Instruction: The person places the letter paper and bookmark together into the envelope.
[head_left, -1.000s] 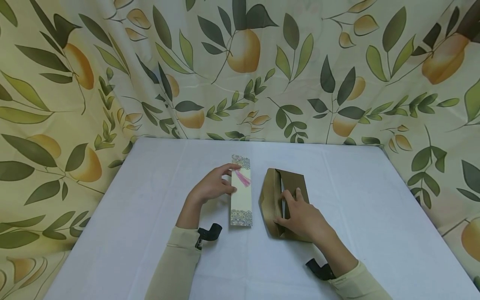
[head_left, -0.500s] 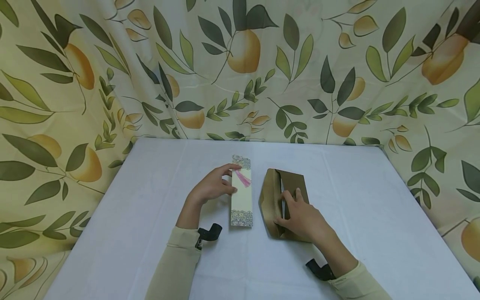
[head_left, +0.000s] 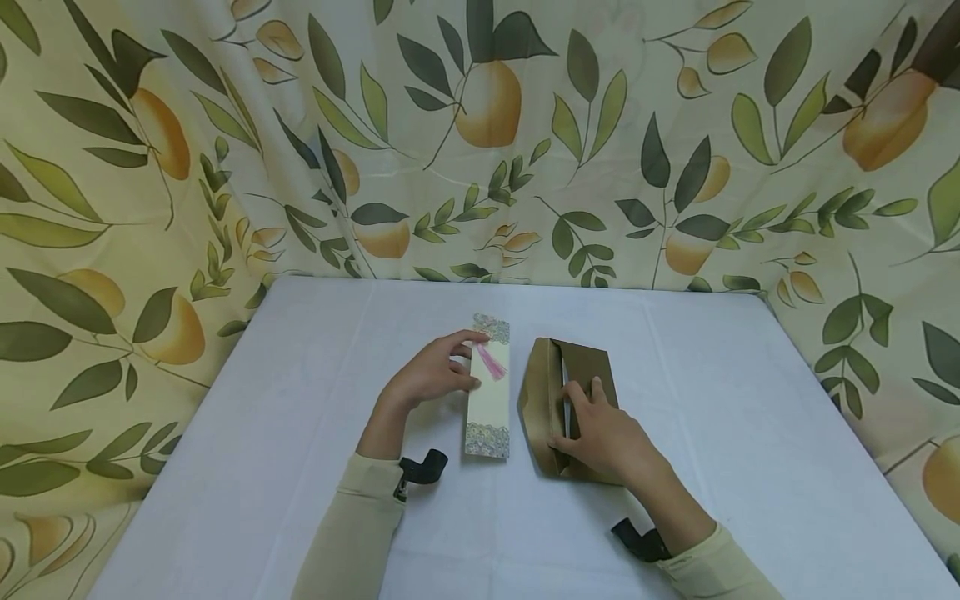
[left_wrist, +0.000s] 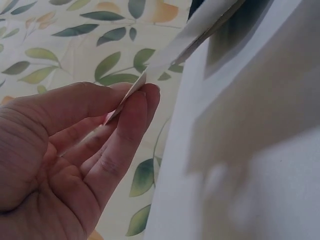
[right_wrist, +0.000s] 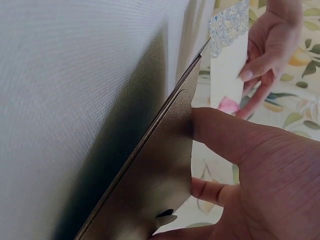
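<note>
My left hand (head_left: 435, 367) pinches the left edge of a cream bookmark (head_left: 487, 404). Blue-grey lace patterns band the bookmark's two ends, and a pink tassel (head_left: 491, 362) lies across its upper part. Seen from the left wrist, the card's thin edge (left_wrist: 131, 92) sits between thumb and fingers. A brown paper envelope (head_left: 536, 400) stands just right of the bookmark, its flap folded out to the left and its mouth slightly parted, with a pale strip showing inside. My right hand (head_left: 603, 429) holds the envelope at that mouth, thumb and fingers spread along it; some fingertips are hidden.
A white cloth covers the table (head_left: 720, 383), its far edge meeting a curtain (head_left: 540, 183) printed with fruit and leaves. Black wrist cameras sit on the left wrist (head_left: 423, 467) and right wrist (head_left: 640, 540), close above the cloth.
The left hand and bookmark have shifted slightly right and toward the near side, closer to the envelope, with the bookmark tilting a little. The right hand and envelope have stayed in place.
</note>
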